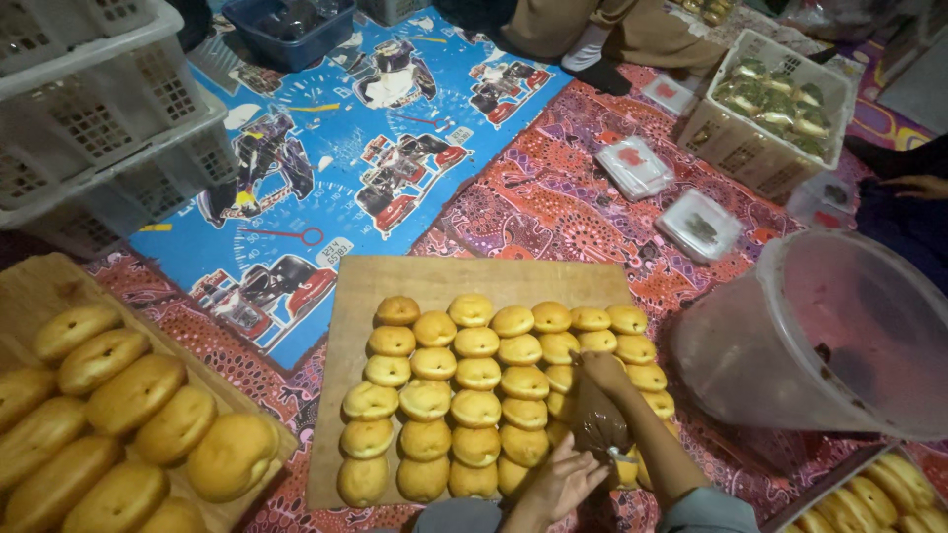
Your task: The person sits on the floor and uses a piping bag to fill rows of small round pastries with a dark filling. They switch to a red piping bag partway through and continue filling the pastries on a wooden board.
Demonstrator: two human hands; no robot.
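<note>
Low centre of the frame: the right hand (604, 370) is closed round the top of a brown piping bag (598, 424), its tip pressed down among the buns (476, 373) at the right side of the board (360, 296). The left hand (565, 481) comes up from the bottom edge, fingers loosely curled, cupping the bag's lower end; it seems to steady rather than squeeze, though its grip is partly hidden. The buns sit in tidy rows, golden tops, touching one another, filling most of the board. By the look of it this is the filling step, one bun at a time, with the bag worked along the right-hand rows. The next move calls for lifting the tip clear, shifting to the neighbouring bun and pressing evenly so nothing bursts out. Right of the board stands a big clear tub (750, 365). More buns lie on a tray (39, 286) at lower left. White crates (99, 118) are stacked upper left; a crate of wrapped food (770, 109) sits upper right.
</note>
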